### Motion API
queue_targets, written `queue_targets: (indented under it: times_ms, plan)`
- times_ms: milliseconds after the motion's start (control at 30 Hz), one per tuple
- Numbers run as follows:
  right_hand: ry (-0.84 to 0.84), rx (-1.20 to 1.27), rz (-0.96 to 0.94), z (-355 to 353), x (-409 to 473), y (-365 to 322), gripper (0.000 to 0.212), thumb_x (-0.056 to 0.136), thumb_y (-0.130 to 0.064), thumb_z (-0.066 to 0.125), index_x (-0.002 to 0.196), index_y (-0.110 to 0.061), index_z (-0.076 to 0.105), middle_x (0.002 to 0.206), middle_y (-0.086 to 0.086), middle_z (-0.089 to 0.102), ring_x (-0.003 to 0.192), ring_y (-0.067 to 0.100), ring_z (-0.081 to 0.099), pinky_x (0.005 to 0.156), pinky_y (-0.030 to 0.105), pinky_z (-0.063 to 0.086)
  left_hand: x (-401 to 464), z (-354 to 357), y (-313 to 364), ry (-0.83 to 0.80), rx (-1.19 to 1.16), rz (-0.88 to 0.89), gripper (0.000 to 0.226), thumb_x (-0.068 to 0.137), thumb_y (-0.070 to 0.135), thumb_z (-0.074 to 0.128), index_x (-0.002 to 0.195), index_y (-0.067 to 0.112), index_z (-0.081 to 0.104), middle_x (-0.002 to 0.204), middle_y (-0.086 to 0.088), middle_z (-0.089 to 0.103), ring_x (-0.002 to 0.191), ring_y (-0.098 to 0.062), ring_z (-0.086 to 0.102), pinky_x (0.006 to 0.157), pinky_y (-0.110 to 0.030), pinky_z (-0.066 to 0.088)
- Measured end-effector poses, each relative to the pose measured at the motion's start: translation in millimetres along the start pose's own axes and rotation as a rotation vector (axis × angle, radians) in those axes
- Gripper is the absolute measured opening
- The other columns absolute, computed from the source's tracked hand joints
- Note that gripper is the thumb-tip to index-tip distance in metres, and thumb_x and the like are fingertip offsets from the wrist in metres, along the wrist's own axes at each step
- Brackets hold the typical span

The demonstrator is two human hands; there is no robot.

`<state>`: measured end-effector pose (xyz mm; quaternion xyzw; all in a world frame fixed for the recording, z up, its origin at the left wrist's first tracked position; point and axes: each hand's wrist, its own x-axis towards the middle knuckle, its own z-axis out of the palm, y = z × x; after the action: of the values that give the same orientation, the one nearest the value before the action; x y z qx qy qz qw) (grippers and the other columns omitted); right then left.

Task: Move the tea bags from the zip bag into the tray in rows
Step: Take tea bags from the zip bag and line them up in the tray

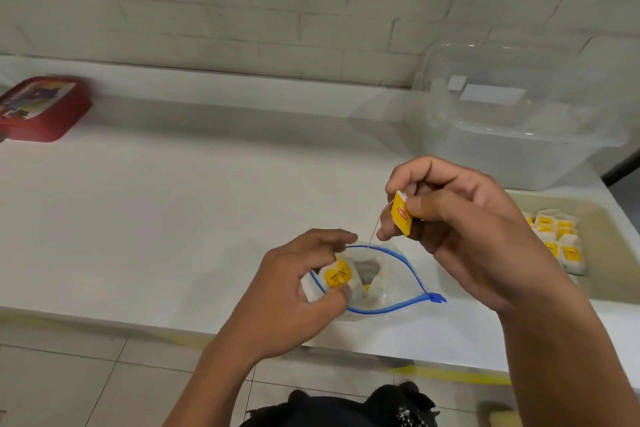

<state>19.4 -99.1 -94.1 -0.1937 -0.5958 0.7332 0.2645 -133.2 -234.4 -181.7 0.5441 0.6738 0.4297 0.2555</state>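
Right hand (464,229) pinches a yellow tag (401,213) above the zip bag (391,288); left hand (298,284) grips my tea bag (337,276) reading "RELAX" at its mouth; tray (595,215) sits right

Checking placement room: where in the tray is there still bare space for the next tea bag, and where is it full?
The tray is crowded on its left side, where tea bags lie in rows. Bare floor shows on its right side and in front of the rows. The right hand hides its left edge.
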Motion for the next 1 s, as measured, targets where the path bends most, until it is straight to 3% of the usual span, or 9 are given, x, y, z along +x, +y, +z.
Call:
queue_targets:
  times_ms: [100,167,267,333,400,533,733,900,1000]
  plan:
    - [-0.041,0.046,-0.041,-5,-3,-10,0.021,0.07,-0.004,0.059,0.082,-0.014,0.073,0.065,0.008,0.057,0.063,0.026,0.063,0.074,0.041,0.043,2,9,6,-0.144,-0.061,0.07,0.005,0.082,0.013,0.077,0.083,0.016,0.073,0.138,0.02,0.055,0.128,-0.003,0.053,0.096,-0.02,0.046]
    - [-0.063,0.06,-0.064,-8,-6,-16,0.02,0.07,-0.009,0.057,0.083,-0.014,0.072,0.065,0.007,0.059,0.064,0.025,0.064,0.075,0.044,0.038,5,19,12,-0.15,-0.078,0.09,0.008,0.084,0.014,0.076,0.092,0.017,0.076,0.134,0.02,0.059,0.126,-0.002,0.055,0.093,-0.022,0.049]
    - [-0.03,0.066,-0.085,-18,-11,-23,0.026,0.071,0.002,0.054,0.08,-0.014,0.072,0.062,0.007,0.058,0.061,0.024,0.063,0.077,0.052,0.029,14,33,21,-0.067,-0.092,0.081,0.01,0.085,0.015,0.074,0.081,0.023,0.069,0.092,0.015,0.067,0.085,-0.011,0.064,0.071,-0.033,0.053]
    - [0.016,0.063,-0.083,-27,-13,-26,0.03,0.076,0.002,0.047,0.079,-0.014,0.072,0.062,0.007,0.058,0.061,0.024,0.063,0.077,0.05,0.035,20,42,27,-0.027,-0.09,0.085,0.012,0.085,0.02,0.072,0.077,0.026,0.066,0.078,0.011,0.062,0.072,-0.016,0.059,0.064,-0.035,0.05]
    - [0.042,0.005,-0.076,-40,-17,-28,0.029,0.079,0.001,0.049,0.081,-0.014,0.073,0.067,0.007,0.059,0.064,0.024,0.062,0.073,0.04,0.048,26,51,34,-0.022,-0.099,0.089,0.006,0.085,0.03,0.07,0.081,0.026,0.069,0.078,0.01,0.064,0.073,-0.019,0.06,0.063,-0.033,0.051]
    - [0.049,-0.357,-0.019,-73,-30,-30,0.021,0.087,0.004,0.067,0.094,-0.014,0.076,0.078,0.001,0.067,0.068,0.015,0.064,0.067,0.022,0.053,43,74,45,-0.005,-0.084,0.082,0.005,0.087,0.024,0.074,0.086,0.021,0.071,0.079,0.008,0.065,0.073,-0.019,0.061,0.062,-0.022,0.048]
    - [0.092,-0.49,0.174,-129,-48,-31,0.03,0.087,-0.005,0.072,0.109,-0.025,0.072,0.08,-0.001,0.071,0.068,0.009,0.059,0.065,0.018,0.051,70,114,70,-0.026,-0.026,0.121,0.003,0.086,0.019,0.075,0.085,0.021,0.072,0.081,0.008,0.065,0.074,-0.018,0.061,0.064,-0.013,0.046]
    - [0.191,-0.512,0.235,-178,-58,-24,0.024,0.085,-0.01,0.076,0.104,-0.024,0.075,0.074,0.0,0.071,0.068,0.017,0.056,0.065,0.035,0.048,91,156,85,-0.053,0.011,0.189,0.006,0.086,0.026,0.073,0.085,0.021,0.07,0.079,0.006,0.062,0.074,-0.018,0.057,0.067,-0.028,0.051]
    - [0.215,-0.475,0.233,-204,-66,-19,0.022,0.087,-0.007,0.072,0.101,-0.023,0.076,0.07,0.001,0.067,0.066,0.013,0.058,0.063,0.029,0.049,101,182,92,-0.08,0.04,0.201,0.006,0.086,0.027,0.073,0.084,0.023,0.069,0.079,0.006,0.061,0.073,-0.017,0.058,0.067,-0.03,0.051]
